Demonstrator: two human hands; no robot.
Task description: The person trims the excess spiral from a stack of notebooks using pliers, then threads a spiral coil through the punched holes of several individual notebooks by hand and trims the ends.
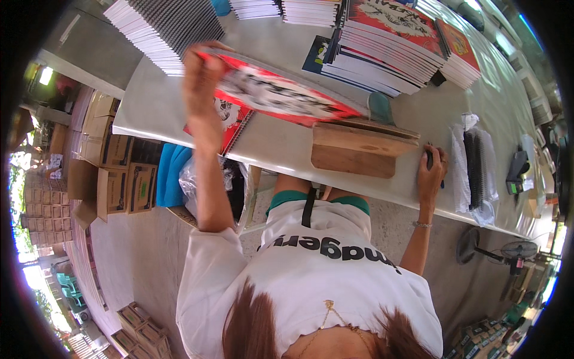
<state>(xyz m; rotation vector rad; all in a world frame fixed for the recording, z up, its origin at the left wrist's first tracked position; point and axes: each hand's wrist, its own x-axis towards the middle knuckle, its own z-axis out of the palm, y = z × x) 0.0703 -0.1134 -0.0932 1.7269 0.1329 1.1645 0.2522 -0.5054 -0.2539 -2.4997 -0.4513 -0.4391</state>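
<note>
My left hand (202, 81) is closed on the left end of a red notebook (275, 91) with a black-and-white cover picture, blurred by motion. The notebook is raised at a tilt, its right end by a wooden block stand (353, 157) near the table's front edge. Beneath my left wrist lies a spiral-bound notebook (232, 122) with a similar red cover. To the right of the stand, my right hand (431, 170) rests on the table, fingers curled round a small dark tool (429, 158); its kind is mostly hidden.
Unbound red-covered stacks (388, 57) stand at the back of the table (281, 140), and a tall coil-bound stack (170, 33) at the back left. Black binding coils (475, 167) lie in plastic at right. Cardboard boxes (116, 173) are left; a fan (468, 245) is lower right.
</note>
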